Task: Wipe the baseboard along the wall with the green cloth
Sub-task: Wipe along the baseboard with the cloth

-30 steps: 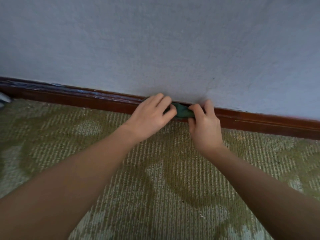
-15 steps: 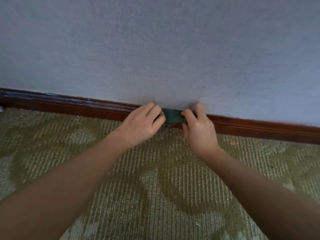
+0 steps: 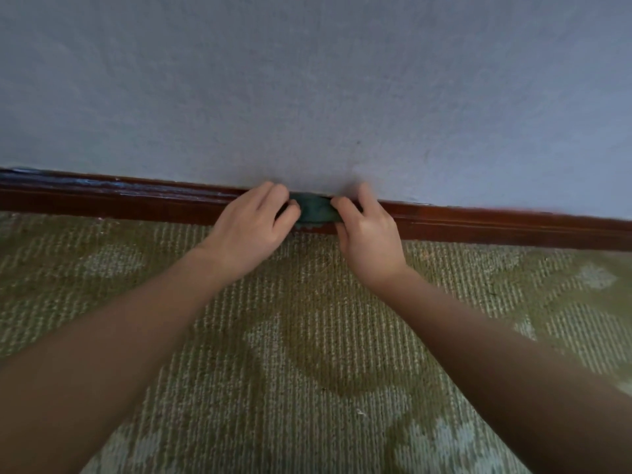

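Your left grip (image 3: 253, 224) and right grip (image 3: 367, 236) hide both ends of the green cloth (image 3: 314, 211); only its bunched middle shows. It sits between the 2, each clamped on it, pressed against the baseboard (image 3: 136, 203) above the carpet (image 3: 307, 336)

Green cloth (image 3: 316, 211) bunched against the dark red-brown baseboard (image 3: 136, 203), at the foot of a pale blue-grey wall (image 3: 307, 90). Left hand (image 3: 251, 227) grips the cloth's left end, right hand (image 3: 367, 237) its right end, fingers (image 3: 367, 196) curled over the top. Both bare forearms reach across a green patterned carpet (image 3: 307, 354).
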